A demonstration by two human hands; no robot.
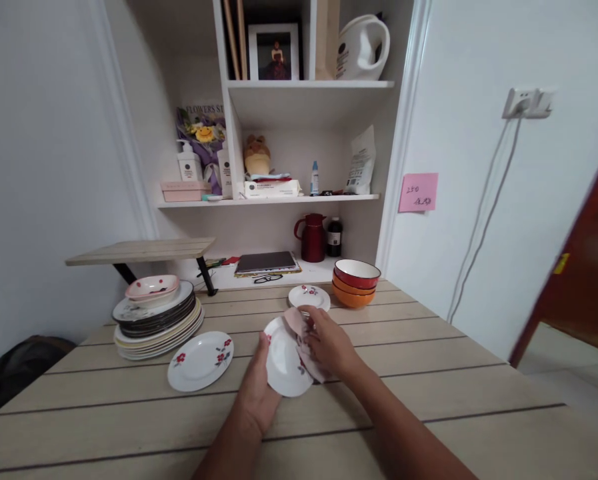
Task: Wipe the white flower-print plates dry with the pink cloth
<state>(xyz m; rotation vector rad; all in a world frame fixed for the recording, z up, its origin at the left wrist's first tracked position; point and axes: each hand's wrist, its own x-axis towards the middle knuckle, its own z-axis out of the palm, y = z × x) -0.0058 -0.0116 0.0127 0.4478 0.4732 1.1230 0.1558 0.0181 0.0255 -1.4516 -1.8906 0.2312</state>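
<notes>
A white plate with red flowers (285, 360) is tilted up above the table, held at its left edge by my left hand (259, 390), thumb on the rim. My right hand (329, 343) is closed around a pale pink cloth (295, 321) and presses it against the plate's right side. To the left, a matching flowered plate (201, 361) lies flat on the table. Behind the held plate rests another small flowered plate (309, 297). The cloth and my right fingers cover part of the held plate.
At left stand stacked plates (159, 327) topped by a pink-rimmed bowl (152, 288), beside a small wooden riser (141, 251). Stacked red and orange bowls (355, 283) stand at back right. Behind are a laptop (265, 262), glasses (269, 279), a red jug (313, 238) and a dark bottle (334, 237).
</notes>
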